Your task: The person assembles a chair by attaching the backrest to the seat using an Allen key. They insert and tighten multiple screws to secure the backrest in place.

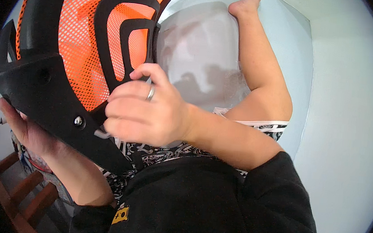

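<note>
A chair back with orange mesh [78, 62] and a thick black plastic frame [25, 78] leans across my left side. A black looped support [103, 25] is fixed over the mesh. A shiny bolt head [78, 121] sits in the lower frame bar. My left hand [34, 134] grips this bar from below, its fingers partly hidden behind it. My right hand [147, 108], with a ring, is curled closed beside the bolt at the lower mesh edge. A thin grey metal piece [101, 134] sticks out under its fingers, blurred; its kind cannot be made out.
A translucent grey plastic sheet [196, 51] lies in front of me, beside my bare outstretched leg [267, 57]. A pale wall [351, 108] rises on the right. Brown wooden bars [27, 187] and a patterned cloth item [31, 163] are at the lower left.
</note>
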A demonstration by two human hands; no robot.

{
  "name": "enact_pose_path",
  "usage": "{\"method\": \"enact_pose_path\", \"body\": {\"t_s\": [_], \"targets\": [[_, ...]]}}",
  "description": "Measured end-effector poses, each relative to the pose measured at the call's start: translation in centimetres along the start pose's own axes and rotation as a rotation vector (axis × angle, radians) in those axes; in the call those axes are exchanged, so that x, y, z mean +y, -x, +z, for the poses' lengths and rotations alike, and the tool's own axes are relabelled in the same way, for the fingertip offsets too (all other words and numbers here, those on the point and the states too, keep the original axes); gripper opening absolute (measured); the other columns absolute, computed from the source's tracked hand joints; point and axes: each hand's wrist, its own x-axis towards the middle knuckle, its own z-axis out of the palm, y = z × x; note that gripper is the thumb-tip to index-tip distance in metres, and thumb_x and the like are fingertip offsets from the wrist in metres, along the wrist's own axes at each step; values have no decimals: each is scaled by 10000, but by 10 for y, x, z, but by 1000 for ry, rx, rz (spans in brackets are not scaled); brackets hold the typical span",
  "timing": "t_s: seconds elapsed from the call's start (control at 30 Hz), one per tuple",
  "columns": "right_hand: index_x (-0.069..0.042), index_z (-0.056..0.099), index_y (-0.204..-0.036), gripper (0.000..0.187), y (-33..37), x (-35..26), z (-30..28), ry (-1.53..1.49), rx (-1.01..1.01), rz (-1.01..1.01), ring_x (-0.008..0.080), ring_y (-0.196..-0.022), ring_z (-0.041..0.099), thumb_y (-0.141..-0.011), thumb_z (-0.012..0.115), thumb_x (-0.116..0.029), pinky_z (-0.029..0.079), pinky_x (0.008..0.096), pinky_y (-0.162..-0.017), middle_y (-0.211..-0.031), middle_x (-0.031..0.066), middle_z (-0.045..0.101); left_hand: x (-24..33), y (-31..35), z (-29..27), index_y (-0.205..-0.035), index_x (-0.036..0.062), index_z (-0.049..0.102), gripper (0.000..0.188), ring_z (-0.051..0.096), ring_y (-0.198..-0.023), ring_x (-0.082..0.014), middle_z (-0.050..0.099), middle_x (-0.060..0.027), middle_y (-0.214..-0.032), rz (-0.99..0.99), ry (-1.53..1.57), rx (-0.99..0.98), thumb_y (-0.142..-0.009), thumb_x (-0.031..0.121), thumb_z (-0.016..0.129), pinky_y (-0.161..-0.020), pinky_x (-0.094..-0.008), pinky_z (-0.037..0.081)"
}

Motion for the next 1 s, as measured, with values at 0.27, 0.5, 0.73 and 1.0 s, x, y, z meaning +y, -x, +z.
{"method": "enact_pose_path", "body": {"t_s": [0.27,0.5,0.73,1.0], "targets": [[-48,434,-1133,279,9,74,-164,-314,232,1180,172,-803,567,-859,424,4,482,326,-717,-901,68,542,11,1,-24,-1253,37,469,527,517,-1114,-225,529,-127,-1233,83,-258,467,-947,443,329,-965,-372,387],[-92,512,-1047,301,82,102,-279,216,501,1305,103,-594,481,-766,611,-135,442,303,-536,-678,19,496,-12,-17,39,-1244,-4,466,577,486,-1147,-262,512,-158,-1245,60,-317,997,-915,461,381,-980,-376,375],[-138,640,-895,178,220,123,-288,880,-740,1431,291,-875,605,-752,620,-243,489,398,-745,-900,111,644,-11,-14,44,-1256,-12,442,596,480,-1148,-260,508,-157,-1248,38,-393,978,-904,466,391,-985,-377,361],[-182,626,-930,209,265,93,-267,755,-718,1395,261,-939,587,-748,658,-279,481,392,-763,-933,90,624,-21,-9,36,-1324,-11,315,459,502,-1115,-290,474,-237,-1255,291,-971,1039,-954,255,365,-975,-421,379]]}}
